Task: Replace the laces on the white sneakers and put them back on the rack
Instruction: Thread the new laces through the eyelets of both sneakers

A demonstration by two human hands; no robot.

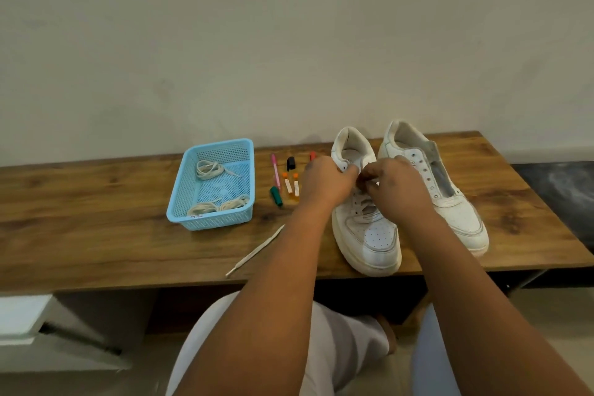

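Note:
Two white sneakers stand on a wooden table, toes toward me. The left sneaker has a lace through its lower eyelets. My left hand grips its upper left side near the top eyelets. My right hand pinches something small over the tongue, most likely the lace; the fingers hide it. The right sneaker has bare eyelets and its tongue shows. A loose white lace lies on the table, running from under my left forearm toward the front edge.
A blue plastic basket left of the shoes holds coiled laces. Between basket and shoes lie a pink pen, a green cap, a black cap and small orange-capped tubes. A wall rises behind the table.

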